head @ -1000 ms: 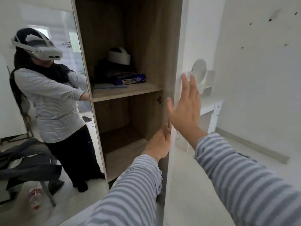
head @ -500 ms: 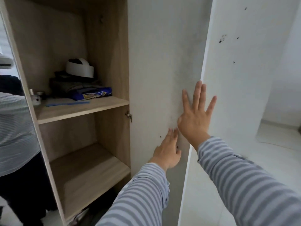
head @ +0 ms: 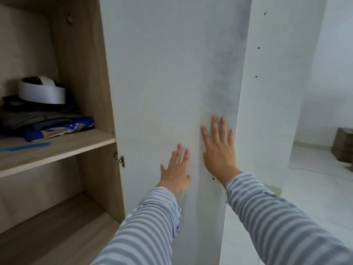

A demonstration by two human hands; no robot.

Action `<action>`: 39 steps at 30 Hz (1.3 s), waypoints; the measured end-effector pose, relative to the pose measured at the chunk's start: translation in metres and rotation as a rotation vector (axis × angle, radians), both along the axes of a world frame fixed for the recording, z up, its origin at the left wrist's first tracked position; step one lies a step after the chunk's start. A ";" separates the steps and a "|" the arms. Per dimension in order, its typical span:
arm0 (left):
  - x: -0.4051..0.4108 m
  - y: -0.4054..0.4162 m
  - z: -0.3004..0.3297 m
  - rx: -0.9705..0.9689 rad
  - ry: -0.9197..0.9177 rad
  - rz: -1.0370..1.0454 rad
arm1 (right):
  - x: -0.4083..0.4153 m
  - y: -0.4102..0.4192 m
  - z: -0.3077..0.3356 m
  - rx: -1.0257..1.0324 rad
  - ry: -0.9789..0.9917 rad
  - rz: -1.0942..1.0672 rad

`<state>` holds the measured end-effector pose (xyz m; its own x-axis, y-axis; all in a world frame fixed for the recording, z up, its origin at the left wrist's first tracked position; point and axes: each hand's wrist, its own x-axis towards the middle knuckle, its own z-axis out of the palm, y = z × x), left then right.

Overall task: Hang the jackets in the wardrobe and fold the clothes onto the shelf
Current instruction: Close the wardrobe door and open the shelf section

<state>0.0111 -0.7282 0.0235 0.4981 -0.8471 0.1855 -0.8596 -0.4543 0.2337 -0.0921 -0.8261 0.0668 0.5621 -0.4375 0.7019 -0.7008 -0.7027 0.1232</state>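
Nearest the camera, two striped sleeves reach forward, and both hands lie flat with fingers spread, gripping nothing: the left hand [head: 176, 170] and the right hand [head: 219, 148] press side by side, just apart, on the inner face of the open wardrobe door [head: 168, 73], near its free edge. Beyond the door's hinge [head: 120, 161], the lower shelf [head: 63, 222] is bare. Farther back, the upper shelf [head: 63, 148] carries a pile of folded clothes [head: 47, 123] toward its back left corner, with a white cap [head: 42, 91] on top. No jackets or hanging rail are visible. As a judgement, some folding looks done, while the hanging cannot be checked from here.
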 end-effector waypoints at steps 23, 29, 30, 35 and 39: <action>0.069 0.137 0.016 0.065 -0.037 0.382 | 0.078 0.090 -0.026 0.045 0.225 0.383; 0.075 0.262 0.004 0.067 0.001 0.633 | 0.126 0.187 -0.041 0.097 0.321 0.602; 0.074 0.285 0.001 0.074 0.004 0.680 | 0.133 0.207 -0.043 0.098 0.329 0.650; 0.046 0.407 -0.013 0.090 0.033 0.942 | 0.149 0.318 -0.056 0.110 0.390 0.918; -0.001 0.502 -0.025 0.041 0.080 1.151 | 0.141 0.415 -0.066 0.136 0.430 1.157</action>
<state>0.0105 -0.2260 -0.0019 0.9885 0.1119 0.1014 0.0854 -0.9681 0.2355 0.0490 -0.4111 0.0004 0.8391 0.4136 0.3533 0.4182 -0.9059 0.0671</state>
